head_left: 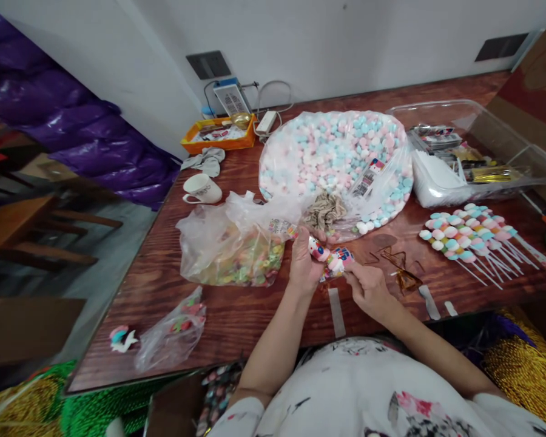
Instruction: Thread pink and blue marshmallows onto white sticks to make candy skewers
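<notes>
Near the table's front edge, my left hand (303,262) is closed round a small printed plastic packet (332,257) in blue, red and white. My right hand (370,287) pinches the packet's lower right end; what is inside it is hard to make out. Just beyond my hands lies a crumpled beige cloth (325,210), beside a large clear bag of pink, blue and white marshmallows (327,145). Left of my left hand is a clear bag of green and yellow sweets (241,258). Thin gold ties (401,270) lie right of my right hand.
Marshmallow sticks (468,233) lie in a pile on the right, before a clear plastic tub (446,188). A white mug (202,189) and an orange tray (221,142) stand back left. A small bag (177,331) lies front left. White tape strips (337,312) mark the front edge.
</notes>
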Action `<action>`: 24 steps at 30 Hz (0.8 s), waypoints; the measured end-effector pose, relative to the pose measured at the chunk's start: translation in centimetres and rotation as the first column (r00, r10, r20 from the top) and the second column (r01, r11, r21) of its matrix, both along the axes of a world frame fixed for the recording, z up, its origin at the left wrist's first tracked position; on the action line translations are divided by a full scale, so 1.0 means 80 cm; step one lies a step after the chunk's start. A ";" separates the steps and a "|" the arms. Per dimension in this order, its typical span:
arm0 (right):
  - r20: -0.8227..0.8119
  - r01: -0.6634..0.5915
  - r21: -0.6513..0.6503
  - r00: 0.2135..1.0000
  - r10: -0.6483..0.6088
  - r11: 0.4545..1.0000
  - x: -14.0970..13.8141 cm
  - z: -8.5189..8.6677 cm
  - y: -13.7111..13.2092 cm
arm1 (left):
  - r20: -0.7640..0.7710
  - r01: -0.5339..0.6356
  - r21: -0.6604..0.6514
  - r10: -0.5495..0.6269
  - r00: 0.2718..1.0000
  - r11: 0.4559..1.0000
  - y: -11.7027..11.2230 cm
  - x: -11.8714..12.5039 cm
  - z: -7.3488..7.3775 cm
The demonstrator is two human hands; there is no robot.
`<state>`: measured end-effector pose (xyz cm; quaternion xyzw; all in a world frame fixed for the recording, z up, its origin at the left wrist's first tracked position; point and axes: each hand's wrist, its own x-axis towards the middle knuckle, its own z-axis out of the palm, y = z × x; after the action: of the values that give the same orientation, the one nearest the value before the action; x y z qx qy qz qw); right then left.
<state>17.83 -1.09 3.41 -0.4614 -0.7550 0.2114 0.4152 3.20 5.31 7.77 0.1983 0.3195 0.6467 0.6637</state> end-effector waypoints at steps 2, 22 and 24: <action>-0.224 -0.187 -0.285 0.967 0.124 0.940 -0.001 0.006 -0.003 | 0.001 0.029 -0.004 -0.029 1.000 1.000 0.000 -0.004 0.000; -0.122 0.046 0.076 0.992 -0.037 0.996 -0.021 0.005 0.006 | -0.113 0.170 0.066 -0.162 0.980 0.983 -0.033 0.009 0.002; -0.127 0.041 0.065 0.991 -0.032 0.997 -0.022 0.005 0.009 | -0.108 0.174 0.068 -0.166 0.980 0.982 -0.031 -0.001 0.004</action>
<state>16.09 -0.38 3.77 -0.4468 -0.7253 0.2069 0.4812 3.13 2.79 8.11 0.2830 0.3099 0.5884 0.6912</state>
